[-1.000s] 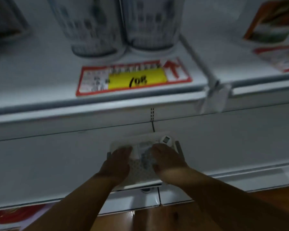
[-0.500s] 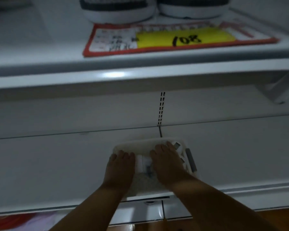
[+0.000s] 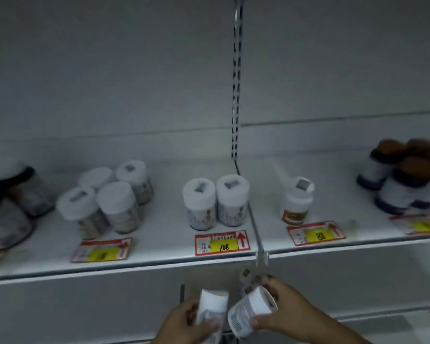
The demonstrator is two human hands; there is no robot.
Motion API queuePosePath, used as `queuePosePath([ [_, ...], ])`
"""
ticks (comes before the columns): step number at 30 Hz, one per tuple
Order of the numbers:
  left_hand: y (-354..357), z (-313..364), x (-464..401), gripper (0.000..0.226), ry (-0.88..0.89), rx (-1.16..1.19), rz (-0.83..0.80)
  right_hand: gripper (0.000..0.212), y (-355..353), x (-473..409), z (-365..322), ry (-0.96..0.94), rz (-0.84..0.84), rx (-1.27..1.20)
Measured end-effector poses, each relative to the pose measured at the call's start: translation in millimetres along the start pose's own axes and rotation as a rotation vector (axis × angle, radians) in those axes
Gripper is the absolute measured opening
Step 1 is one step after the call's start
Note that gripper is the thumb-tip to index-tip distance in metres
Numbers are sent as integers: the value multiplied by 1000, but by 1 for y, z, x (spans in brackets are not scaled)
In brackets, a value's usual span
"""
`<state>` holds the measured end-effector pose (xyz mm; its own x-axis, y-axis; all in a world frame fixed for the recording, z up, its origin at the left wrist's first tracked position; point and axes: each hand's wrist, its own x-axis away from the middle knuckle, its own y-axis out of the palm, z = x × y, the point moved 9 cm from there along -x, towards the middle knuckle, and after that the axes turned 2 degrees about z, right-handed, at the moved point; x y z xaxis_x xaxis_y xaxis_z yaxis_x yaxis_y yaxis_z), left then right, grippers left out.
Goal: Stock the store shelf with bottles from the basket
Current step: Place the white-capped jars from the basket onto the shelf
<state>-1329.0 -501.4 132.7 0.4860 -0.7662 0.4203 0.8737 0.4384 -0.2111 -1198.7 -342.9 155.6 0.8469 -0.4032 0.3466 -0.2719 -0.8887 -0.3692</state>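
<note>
My left hand (image 3: 184, 324) grips one white bottle (image 3: 212, 310), right hand (image 3: 281, 311) another (image 3: 251, 314); basket (image 3: 245, 278) at twelve o'clock, mostly hidden.

My left hand (image 3: 184, 321) covers lower half of its bottle (image 3: 212, 307); wrist cut off by bottom edge. My right hand (image 3: 281, 311) hides far side of second bottle (image 3: 252, 310), label print too blurred to read. Basket (image 3: 246, 275) below shelf (image 3: 159, 259) mostly hidden behind hands and bottles (only dim rim and one cap show). Dark jars (image 3: 8, 202) at far left smeared, cut by edge. Brown-capped bottles (image 3: 407, 177) at right blurred, cropped. Left price tag (image 3: 102, 249) digits unreadable.
</note>
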Motion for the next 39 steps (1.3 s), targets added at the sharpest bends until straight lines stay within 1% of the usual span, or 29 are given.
queuePosePath([
  [4,-3,61,56,36,8,215,30,54,-18,56,-69,-44,77,-73],
  [7,-12,116,97,45,92,331,6,48,-25,85,-128,-136,86,-175],
  [9,-16,144,118,49,161,374,-1,38,-30,94,-156,-160,132,-270],
  [11,-23,164,130,50,217,399,37,28,-37,98,-183,-198,192,-369],
  [13,-30,183,139,53,268,383,64,19,-38,100,-205,-217,190,-464],
  [15,-32,198,144,54,288,412,44,13,-37,101,-223,-219,145,-549],
  [17,-34,209,146,49,296,511,4,17,-35,101,-235,-231,101,-610],
  [19,-38,216,145,45,297,620,-6,23,-35,99,-241,-233,95,-677],
  [23,-34,220,140,44,238,693,-24,31,-28,92,-239,-176,51,-976],
  [26,-30,232,138,48,311,676,-32,47,-21,89,-239,-141,18,-1009],
  [29,-27,245,140,40,389,650,-74,70,-28,87,-235,-158,81,-980],
  [30,-28,248,140,38,401,633,-78,73,-32,86,-234,-175,94,-976],
  [32,-30,252,139,38,399,608,-80,71,-37,84,-233,-199,90,-1043],
  [36,-30,255,135,42,384,591,-78,61,-42,81,-234,-178,-13,-1323],
  [39,-27,260,134,38,400,578,-77,58,-40,78,-235,-160,-86,-1328],
])
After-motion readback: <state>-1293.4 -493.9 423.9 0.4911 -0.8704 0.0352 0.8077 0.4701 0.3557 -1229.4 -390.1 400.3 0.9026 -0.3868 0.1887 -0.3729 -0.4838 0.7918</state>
